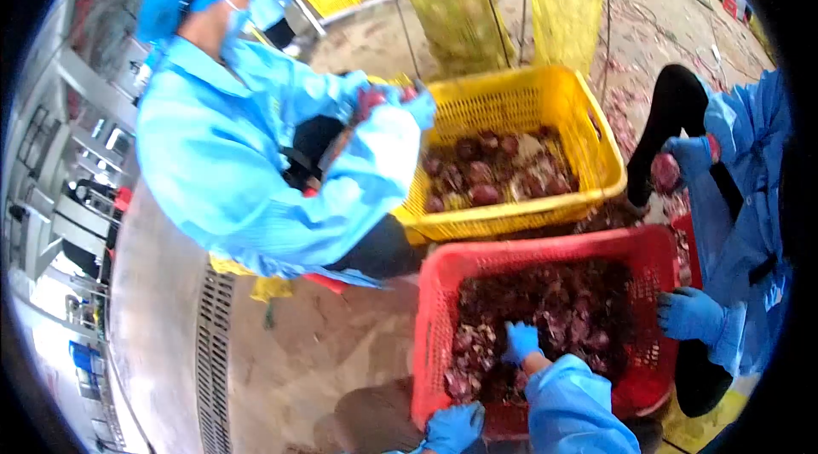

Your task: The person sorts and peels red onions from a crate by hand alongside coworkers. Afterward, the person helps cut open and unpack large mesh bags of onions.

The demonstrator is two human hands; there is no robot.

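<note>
Both my hands wear blue gloves. My left hand [454,428] is at the near left corner of a red plastic crate [545,251], its fingers curled at the rim. Inside the crate, my right hand [521,343] reaches down onto the contents, fingers spread, with no onion visible in it. Around it lie purple-red bulbs that look like red onions [579,326], mixed with dark loose skins. My right sleeve hides the crate's near side.
A yellow crate [520,209] with more onions stands behind the red one. At left a co-worker [256,164] holds onions above it. Another person's glove [690,314] rests by the red crate's right rim; their other hand holds an onion [665,173]. Yellow mesh bags [562,11] hang behind.
</note>
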